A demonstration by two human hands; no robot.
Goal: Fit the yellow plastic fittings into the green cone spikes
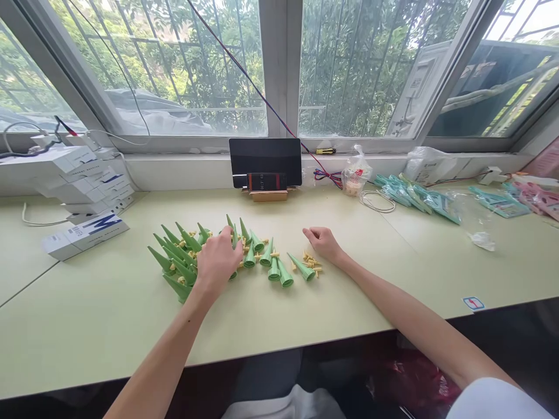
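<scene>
Several green cone-shaped plastic spikes (179,256) with small yellow valves lie in a pile on the pale green table (305,314). My left hand (217,262) rests on top of the pile, fingers curled down over the cones; what they grip is hidden. More green cones (279,270) lie to its right. My right hand (322,241) lies on the table beside a small heap of loose yellow parts (312,263), fingers bent, fingertips touching the table.
A dark tablet (265,162) stands on a wooden stand under the window. White boxes (78,180) are stacked at the left. Teal packets (414,195), a plastic bag (356,171), coiled wire (376,201) and pink packets (539,198) lie at the right.
</scene>
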